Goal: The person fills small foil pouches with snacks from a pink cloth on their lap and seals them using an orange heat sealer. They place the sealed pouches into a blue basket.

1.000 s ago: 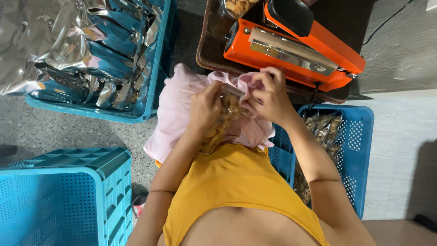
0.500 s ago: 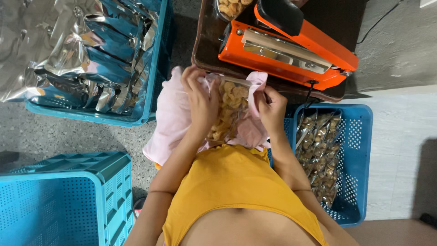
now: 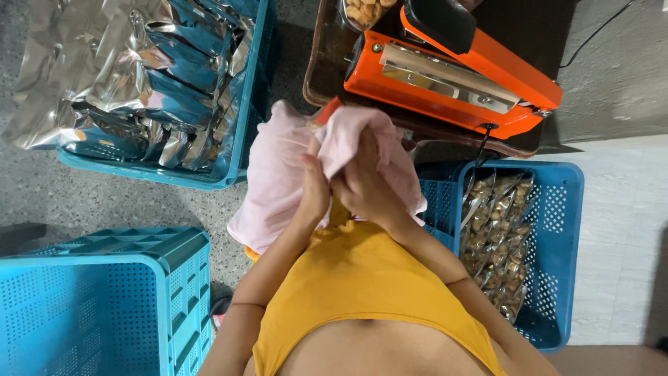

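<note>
My left hand (image 3: 314, 186) and my right hand (image 3: 367, 186) are pressed together over my lap. Both are closed on a bunched fold of the pink cloth (image 3: 273, 174) that drapes over my knees. The fold is lifted and wrapped over my fingers. The clear snack bag from the earlier frames is hidden; only a yellowish sliver shows below my hands. Just beyond my hands stands an orange heat sealer (image 3: 452, 73) on a dark brown table (image 3: 321, 63).
A blue crate (image 3: 245, 132) of silver foil pouches stands at upper left. Another blue crate (image 3: 560, 230) at right holds several filled clear snack bags. An upturned blue crate (image 3: 104, 299) sits at lower left. A bowl of snacks (image 3: 365, 10) is at the table's top edge.
My hands held an open clear bag of snacks apart; now they have come together and gathered the pink cloth over it, hiding the bag.
</note>
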